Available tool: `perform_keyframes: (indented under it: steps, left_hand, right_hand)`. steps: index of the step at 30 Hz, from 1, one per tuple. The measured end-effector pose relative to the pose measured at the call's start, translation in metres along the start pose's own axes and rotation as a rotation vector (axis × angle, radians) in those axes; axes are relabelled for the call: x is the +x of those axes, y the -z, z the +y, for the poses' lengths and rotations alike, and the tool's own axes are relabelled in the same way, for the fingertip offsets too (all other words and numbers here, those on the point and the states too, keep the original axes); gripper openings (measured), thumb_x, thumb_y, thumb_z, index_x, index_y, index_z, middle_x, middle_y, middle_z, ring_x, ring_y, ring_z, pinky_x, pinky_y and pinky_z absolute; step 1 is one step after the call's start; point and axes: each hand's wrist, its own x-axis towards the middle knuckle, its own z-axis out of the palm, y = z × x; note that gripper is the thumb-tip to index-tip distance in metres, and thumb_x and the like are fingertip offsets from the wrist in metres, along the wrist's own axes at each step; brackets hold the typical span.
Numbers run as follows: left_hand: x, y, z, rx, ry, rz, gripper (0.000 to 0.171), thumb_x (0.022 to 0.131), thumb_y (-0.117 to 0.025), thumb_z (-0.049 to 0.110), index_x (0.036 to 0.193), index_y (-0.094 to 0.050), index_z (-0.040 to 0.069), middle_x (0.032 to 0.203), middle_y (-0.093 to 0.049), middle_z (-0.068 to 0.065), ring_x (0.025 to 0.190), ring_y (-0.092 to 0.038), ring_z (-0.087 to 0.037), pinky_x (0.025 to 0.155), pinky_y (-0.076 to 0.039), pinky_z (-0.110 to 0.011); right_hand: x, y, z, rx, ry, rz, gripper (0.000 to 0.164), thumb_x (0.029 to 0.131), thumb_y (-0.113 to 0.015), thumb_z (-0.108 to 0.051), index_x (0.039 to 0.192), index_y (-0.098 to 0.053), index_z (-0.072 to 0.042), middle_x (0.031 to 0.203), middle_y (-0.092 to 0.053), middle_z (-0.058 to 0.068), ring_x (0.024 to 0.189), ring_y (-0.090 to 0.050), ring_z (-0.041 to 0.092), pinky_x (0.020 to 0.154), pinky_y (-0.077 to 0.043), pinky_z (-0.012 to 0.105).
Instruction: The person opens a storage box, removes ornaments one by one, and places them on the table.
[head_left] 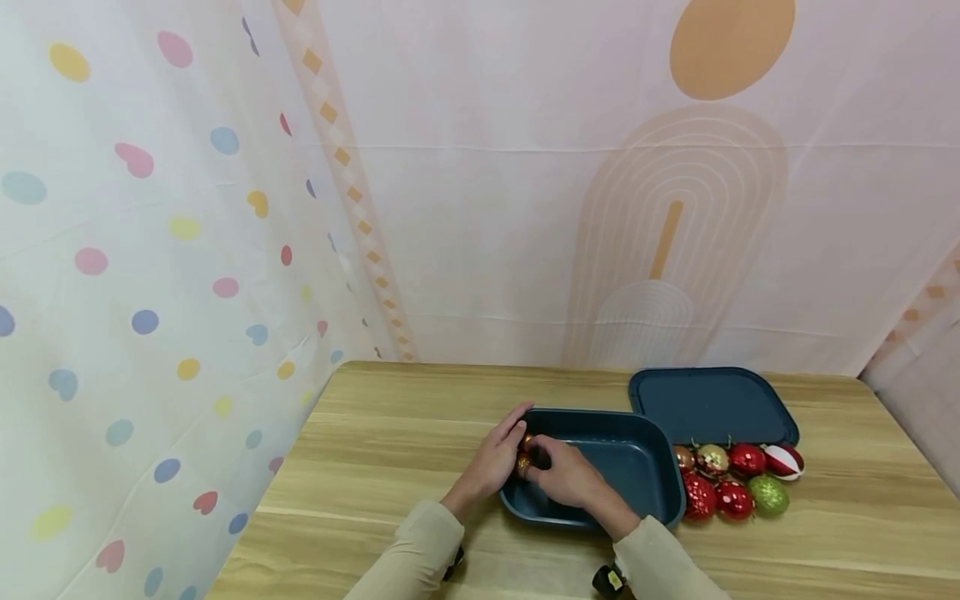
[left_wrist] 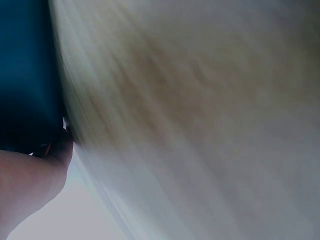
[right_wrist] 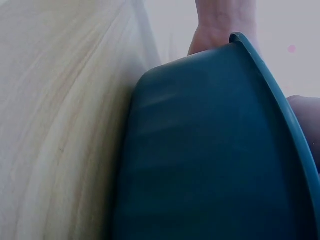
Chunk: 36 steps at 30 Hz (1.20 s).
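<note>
A dark blue rectangular box point(head_left: 622, 454) without its lid lies on the table. My left hand point(head_left: 489, 460) rests along its left rim, fingers extended towards the back corner. Over the box's left end, my right hand point(head_left: 568, 477) has its fingers and thumb curled at a shiny copper-gold Christmas ball point(head_left: 522, 465). Just behind that one, another copper-coloured ball point(head_left: 528, 442) shows, partly hidden by the fingers. In the left wrist view, part of the left hand point(left_wrist: 37, 182) is beside the box wall point(left_wrist: 27, 75). The box's outer side point(right_wrist: 195, 145) fills much of the right wrist view.
Right of the box, several Christmas balls stand in two rows, among them a red one point(head_left: 734, 500), a green one point(head_left: 768, 495) and a red-and-white one point(head_left: 783, 461). Behind them lies the dark blue lid point(head_left: 712, 404). Patterned curtains point(head_left: 487, 208) border the wooden table point(head_left: 360, 467).
</note>
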Motion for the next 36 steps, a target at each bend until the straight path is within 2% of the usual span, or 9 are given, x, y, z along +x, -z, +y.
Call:
perform_keyframes:
  steps: [8, 15, 29, 36]
  left_hand:
    - [0.02, -0.005, -0.038, 0.002, -0.008, 0.026, 0.044, 0.11, -0.032, 0.031, 0.153, -0.041, 0.023, 0.161, -0.031, -0.003, 0.15, -0.021, -0.029, 0.12, -0.014, -0.059]
    - [0.021, -0.004, -0.039, 0.004, -0.008, 0.024, 0.044, 0.11, -0.032, 0.032, 0.152, -0.041, 0.024, 0.161, -0.031, -0.002, 0.15, -0.022, -0.028, 0.12, -0.015, -0.058]
    - [0.019, -0.004, -0.037, -0.002, -0.02, 0.033, 0.045, 0.109, -0.034, 0.032, 0.152, -0.041, 0.022, 0.159, -0.034, -0.002, 0.149, -0.025, -0.026, 0.12, -0.017, -0.056]
    - [0.021, -0.004, -0.041, 0.005, -0.021, 0.026, 0.045, 0.109, -0.033, 0.033, 0.153, -0.041, 0.022, 0.16, -0.033, -0.002, 0.149, -0.025, -0.027, 0.12, -0.017, -0.058]
  right_hand:
    - [0.0, -0.003, 0.001, -0.013, 0.035, 0.003, 0.025, 0.091, -0.071, -0.021, 0.113, -0.066, -0.01, 0.107, -0.067, 0.008, 0.096, -0.061, 0.023, 0.08, -0.051, 0.046]
    - [0.0, -0.007, 0.0, -0.017, 0.081, 0.018, 0.02, 0.089, -0.072, -0.014, 0.108, -0.066, -0.009, 0.099, -0.068, 0.006, 0.09, -0.062, 0.02, 0.076, -0.051, 0.04]
    - [0.002, -0.013, 0.003, -0.056, 0.107, 0.069, 0.012, 0.087, -0.075, -0.012, 0.096, -0.068, -0.011, 0.085, -0.066, -0.002, 0.075, -0.058, 0.01, 0.064, -0.048, 0.027]
    - [0.002, -0.013, 0.003, -0.055, 0.108, 0.076, 0.011, 0.086, -0.076, -0.011, 0.095, -0.07, -0.011, 0.084, -0.067, -0.003, 0.074, -0.059, 0.009, 0.063, -0.048, 0.027]
